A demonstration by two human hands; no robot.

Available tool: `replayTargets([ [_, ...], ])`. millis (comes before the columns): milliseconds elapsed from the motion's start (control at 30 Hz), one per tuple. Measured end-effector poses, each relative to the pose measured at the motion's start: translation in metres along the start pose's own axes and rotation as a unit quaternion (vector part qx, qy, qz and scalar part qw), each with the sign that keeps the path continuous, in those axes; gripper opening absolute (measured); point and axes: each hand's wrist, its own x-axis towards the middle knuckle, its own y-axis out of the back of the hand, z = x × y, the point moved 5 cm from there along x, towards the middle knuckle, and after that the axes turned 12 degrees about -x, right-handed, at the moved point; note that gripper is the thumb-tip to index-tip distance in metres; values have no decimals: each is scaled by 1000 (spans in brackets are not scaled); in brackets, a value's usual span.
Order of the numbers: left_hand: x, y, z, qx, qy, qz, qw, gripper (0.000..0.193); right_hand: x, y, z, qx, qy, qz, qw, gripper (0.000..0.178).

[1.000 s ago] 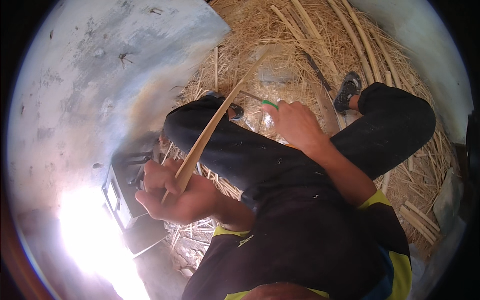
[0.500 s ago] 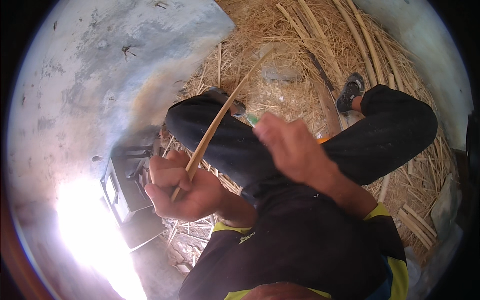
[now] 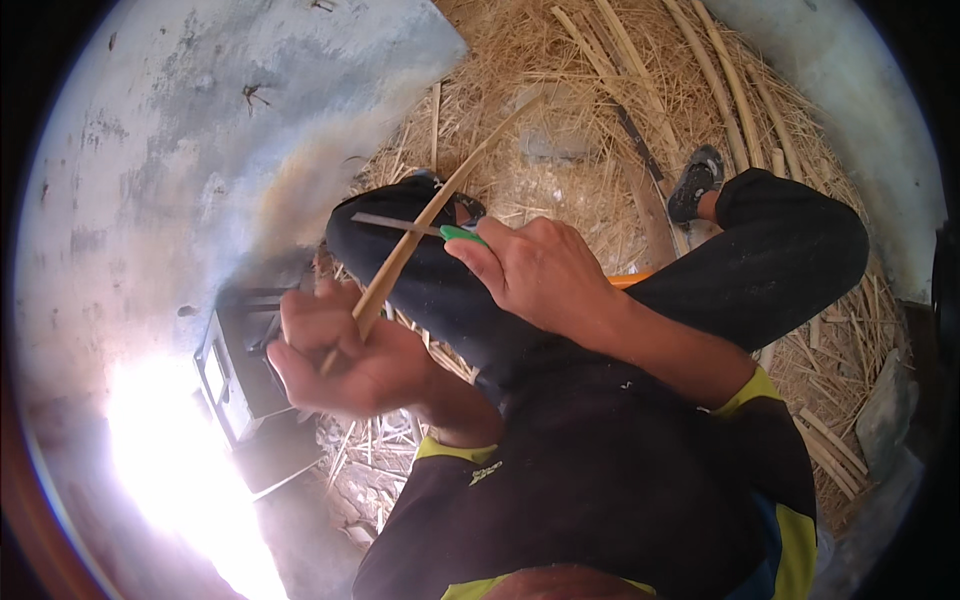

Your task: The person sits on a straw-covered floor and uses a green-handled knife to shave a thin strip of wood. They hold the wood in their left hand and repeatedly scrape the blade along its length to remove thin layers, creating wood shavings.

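Observation:
My left hand is closed around the lower end of a long, pale, curved bamboo strip. The strip slants up and away to the right, its tip over the littered floor. In my right hand is a knife with a green handle, my fingers wrapped around it. Its thin blade points left and crosses the strip about midway. Whether the edge bites into the strip, I cannot tell. Both hands are above my crossed legs in dark trousers.
Straw-like shavings cover the floor. Long poles lie at the far right, and short split pieces at the lower right. A pale wall rises on the left, above a dark box-like object. Something orange shows behind my right wrist.
My right hand has moved left and slightly down, bringing the knife blade across the strip. My left hand has shifted a little left and down with the strip.

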Motion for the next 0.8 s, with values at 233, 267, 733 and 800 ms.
replayTargets([
  [233, -3, 1, 1, 30, 38, 58, 997, 48, -10, -44, 91, -81, -125, -30, 988, 50],
  [267, -2, -1, -3, 14, 40, 64, 997, 48, -17, -42, 91, -55, -154, -13, 986, 51],
  [733, -4, -4, 0, -2, -26, 6, 1000, 42, -10, -23, 38, 53, -66, -64, 994, 41],
  [800, -6, -4, 1, -7, -27, -15, 999, 41, -10, -15, 24, 64, -47, -83, 993, 42],
])
